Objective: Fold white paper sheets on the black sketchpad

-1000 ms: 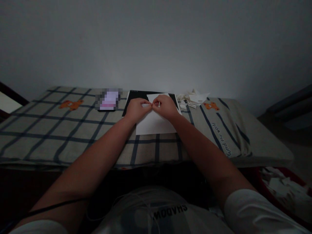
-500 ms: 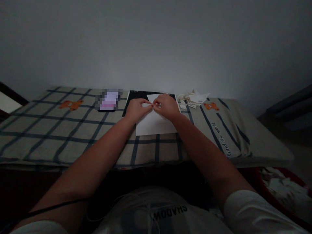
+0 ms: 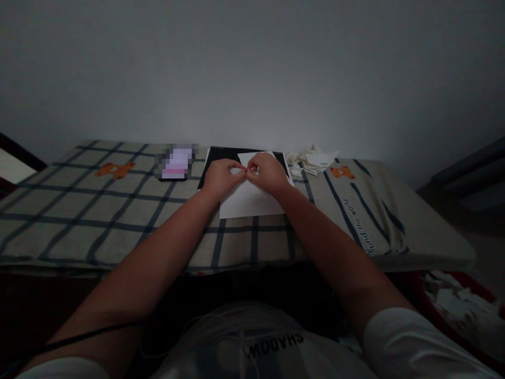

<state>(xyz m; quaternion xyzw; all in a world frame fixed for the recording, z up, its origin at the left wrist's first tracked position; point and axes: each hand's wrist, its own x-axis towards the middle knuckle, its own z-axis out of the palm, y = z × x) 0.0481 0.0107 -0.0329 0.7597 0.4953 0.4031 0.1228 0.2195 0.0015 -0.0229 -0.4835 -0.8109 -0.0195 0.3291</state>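
Bed [image 3: 118, 210] with plaid cover is taken as the work surface; white sheet [image 3: 250, 202] is used as landmark. Almost nothing is seen to have changed over the last second: the sheet's near edge is shifted very slightly, arms and hands are held in the same pose. Read as a fine fold or crease in progress at one spot, not a repositioning.

Black pad [image 3: 221, 155] lies under the sheet's far end. Pixelated phone-like item [image 3: 176, 162] sits left of the sheet, well apart. Pile of folded white paper pieces [image 3: 313, 159] sits right of the sheet, at its far corner, near but not touching. More white scraps [image 3: 453, 302] are seen low to the right, off the bed.

Left hand [image 3: 221, 178] and right hand [image 3: 268, 171] are set on the sheet's far part, fingertips meeting at its middle. Fingers of both hands are curled nearly closed, pinching a small bit of the paper between them; the pinched part is too small and dim for detail.
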